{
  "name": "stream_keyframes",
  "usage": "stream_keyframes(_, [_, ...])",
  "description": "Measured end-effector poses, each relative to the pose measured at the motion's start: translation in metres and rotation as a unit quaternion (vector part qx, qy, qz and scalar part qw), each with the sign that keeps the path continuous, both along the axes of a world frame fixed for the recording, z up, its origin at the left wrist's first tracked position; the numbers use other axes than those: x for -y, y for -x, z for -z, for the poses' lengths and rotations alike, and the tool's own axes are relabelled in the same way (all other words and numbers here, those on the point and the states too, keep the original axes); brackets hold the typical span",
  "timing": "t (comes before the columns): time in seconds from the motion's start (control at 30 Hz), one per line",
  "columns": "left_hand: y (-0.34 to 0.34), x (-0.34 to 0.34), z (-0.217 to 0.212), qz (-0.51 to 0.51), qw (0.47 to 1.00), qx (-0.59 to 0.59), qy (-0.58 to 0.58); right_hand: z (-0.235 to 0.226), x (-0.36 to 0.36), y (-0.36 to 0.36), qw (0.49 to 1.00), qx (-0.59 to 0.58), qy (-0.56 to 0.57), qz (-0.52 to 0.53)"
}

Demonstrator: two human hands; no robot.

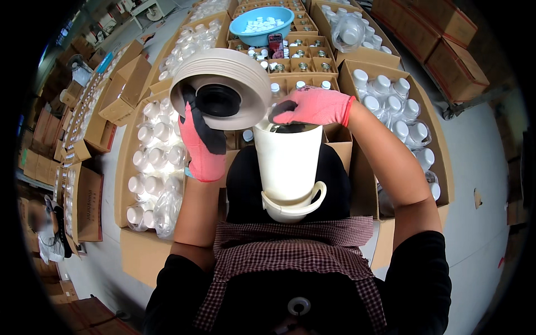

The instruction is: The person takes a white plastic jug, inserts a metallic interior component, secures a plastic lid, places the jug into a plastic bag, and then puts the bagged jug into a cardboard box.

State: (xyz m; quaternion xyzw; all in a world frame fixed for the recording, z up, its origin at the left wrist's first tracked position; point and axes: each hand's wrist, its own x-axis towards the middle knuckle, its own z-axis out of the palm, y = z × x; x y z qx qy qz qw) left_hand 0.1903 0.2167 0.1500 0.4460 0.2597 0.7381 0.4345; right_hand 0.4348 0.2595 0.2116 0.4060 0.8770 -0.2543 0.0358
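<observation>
Head view: hands?
– Left hand [202, 142] gripped the beige lid [245, 70]; right hand [318, 106] curled at the mouth of the cream container [287, 162]; couldn't tell if holding anything.
– Progress?
– Lid was off, container open at the lap; closing looked undone. Capped bottles [158, 156] sat boxed either side.

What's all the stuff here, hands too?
Ribbed round part: one, beige-black, upper middle
Tapered container: one, cream, over the lap
Basin: one, light blue, top middle
Caps: many, white, inside basin
Phone: one, dark, below basin
Jars: many, clear, divided boxes
Bottles: many, clear, white-capped, side boxes
Cardboard boxes: many, brown, all around
Person: one, whitish clothes, far left
Apron: one, checked maroon, waist
Left hand: one, pink-grey glove, holding ribbed part
Right hand: one, pink-grey glove, at container's mouth
</observation>
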Motion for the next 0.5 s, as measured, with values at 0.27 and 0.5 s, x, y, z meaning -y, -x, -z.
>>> stream_keyframes(0.27, [-0.039,-0.015,0.006,0.103,0.945,-0.302,-0.072,0.058,0.03,-0.022,0.748,-0.655,0.054,0.09])
stream_keyframes(0.5, [-0.014,-0.027,0.001,0.289,0.905,-0.31,-0.043,0.074,0.011,-0.03,0.746,-0.662,-0.012,0.077])
